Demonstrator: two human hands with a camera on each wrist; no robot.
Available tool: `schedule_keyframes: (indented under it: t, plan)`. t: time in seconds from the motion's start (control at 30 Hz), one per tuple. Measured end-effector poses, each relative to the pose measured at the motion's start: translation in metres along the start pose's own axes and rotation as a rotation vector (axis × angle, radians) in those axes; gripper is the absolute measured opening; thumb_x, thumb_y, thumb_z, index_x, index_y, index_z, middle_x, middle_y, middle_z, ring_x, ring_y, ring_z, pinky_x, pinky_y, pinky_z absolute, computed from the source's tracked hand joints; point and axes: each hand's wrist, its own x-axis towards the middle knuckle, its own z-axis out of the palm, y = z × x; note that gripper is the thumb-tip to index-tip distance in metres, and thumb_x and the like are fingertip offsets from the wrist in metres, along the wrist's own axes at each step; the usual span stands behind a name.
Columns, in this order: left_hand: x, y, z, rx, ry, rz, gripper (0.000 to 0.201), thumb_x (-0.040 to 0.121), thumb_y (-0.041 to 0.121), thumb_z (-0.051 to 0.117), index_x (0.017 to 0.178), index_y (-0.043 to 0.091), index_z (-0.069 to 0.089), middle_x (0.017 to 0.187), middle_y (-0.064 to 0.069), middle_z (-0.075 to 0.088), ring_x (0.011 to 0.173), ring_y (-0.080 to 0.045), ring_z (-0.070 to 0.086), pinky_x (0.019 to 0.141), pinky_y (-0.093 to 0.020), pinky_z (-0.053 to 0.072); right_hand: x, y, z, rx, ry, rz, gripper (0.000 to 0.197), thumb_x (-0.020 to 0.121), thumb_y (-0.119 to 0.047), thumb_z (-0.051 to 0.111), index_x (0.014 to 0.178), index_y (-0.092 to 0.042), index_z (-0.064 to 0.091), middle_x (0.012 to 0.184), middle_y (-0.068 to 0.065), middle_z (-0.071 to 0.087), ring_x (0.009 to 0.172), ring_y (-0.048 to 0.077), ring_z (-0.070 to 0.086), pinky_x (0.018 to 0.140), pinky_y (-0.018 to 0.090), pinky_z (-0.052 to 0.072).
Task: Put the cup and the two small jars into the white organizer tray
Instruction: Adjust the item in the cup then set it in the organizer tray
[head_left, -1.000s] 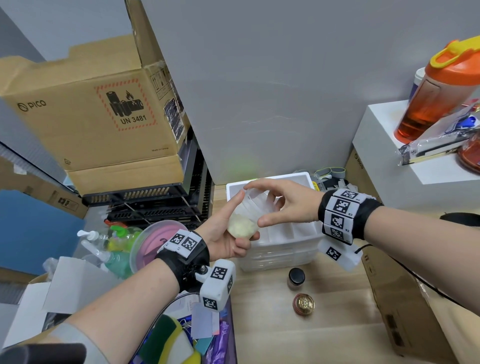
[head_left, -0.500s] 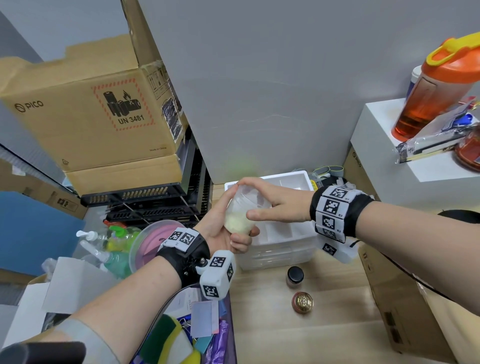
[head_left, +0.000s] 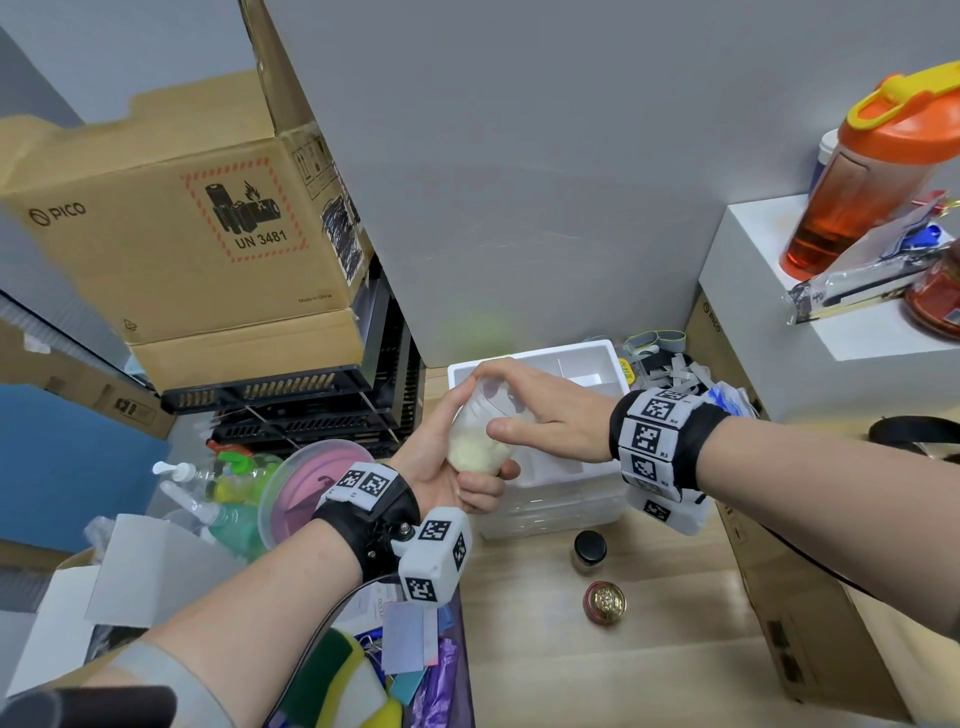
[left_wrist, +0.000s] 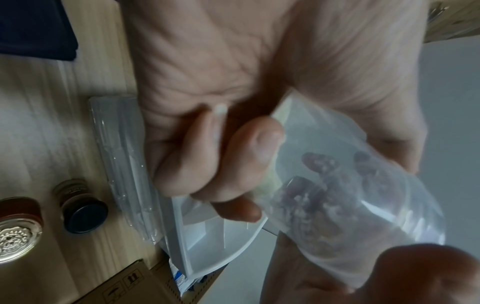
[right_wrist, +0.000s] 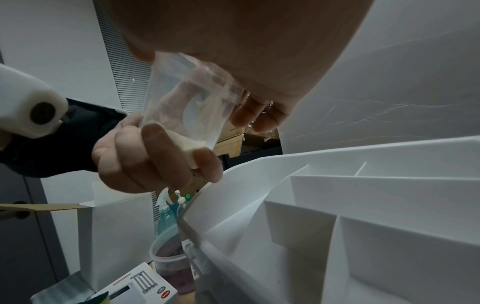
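The clear plastic cup (head_left: 480, 434) w/ a pale creamy layer at its bottom is held in the air, tilted, over the left front corner of the white compartmented organizer tray (head_left: 597, 358), not yet inside. The left hand (head_left: 447, 467) grips it from below, fingers curled round the base and thumb up the side. The right hand (head_left: 550, 421) comes from 3 o'clock: fingertips pinch the rim area, thumb against the wall, so both hands are clamped on the cup.

Step in hand, as I read it: a hand-to-hand pass, or steadying, just before placing; cup is item 1 of 3.

Next move prob. needs one hand to let go, the cup righted so the contents don't spill, then lowered into a compartment wide enough for it. The dividers are close together, so pick carefully.

At 6 o'clock of the tray, on the light wooden tabletop (head_left: 545, 665), stand the small black-lidded glass jar (head_left: 589, 548) and, just nearer, the small gold-lidded red jar (head_left: 604, 603); both untouched, apart from each other.
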Motion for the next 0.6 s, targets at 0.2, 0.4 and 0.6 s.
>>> schedule_keyframes:
  t: [0.2,0.4,0.6]
  plan:
    - [-0.003,-0.001,0.000,-0.014,-0.059,-0.049,0.074,0.062,0.083,0.071,0.081,0.013,0.060,0.074,-0.010,0.059,0.046,-0.010,0.018,0.045,-0.022,0.016,0.000,-0.004,0.003,0.013,0.040,-0.051,0.054,0.089,-0.057,0.044,0.134,-0.029,0.037,0.119,-0.004,0.050,0.096,0.004,0.046,0.090,0.037,0.045]
    - [-0.004,-0.001,0.000,-0.014,-0.070,-0.060,0.076,0.060,0.084,0.072,0.084,0.014,0.058,0.071,-0.008,0.058,0.043,-0.008,0.019,0.041,-0.020,0.016,0.003,-0.004,0.002,-0.040,0.070,-0.091,0.059,0.089,-0.056,0.044,0.135,-0.020,0.041,0.119,-0.003,0.051,0.098,-0.005,0.042,0.091,0.031,0.040]
    - [-0.005,0.008,0.001,-0.018,-0.075,0.022,0.076,0.071,0.084,0.061,0.098,0.014,0.067,0.071,-0.006,0.059,0.036,-0.006,0.033,0.041,-0.019,0.016,0.007,-0.005,-0.010,-0.110,0.053,-0.078,0.069,0.087,-0.058,0.056,0.141,-0.022,0.031,0.124,-0.007,0.043,0.099,-0.017,0.041,0.088,0.027,0.038]
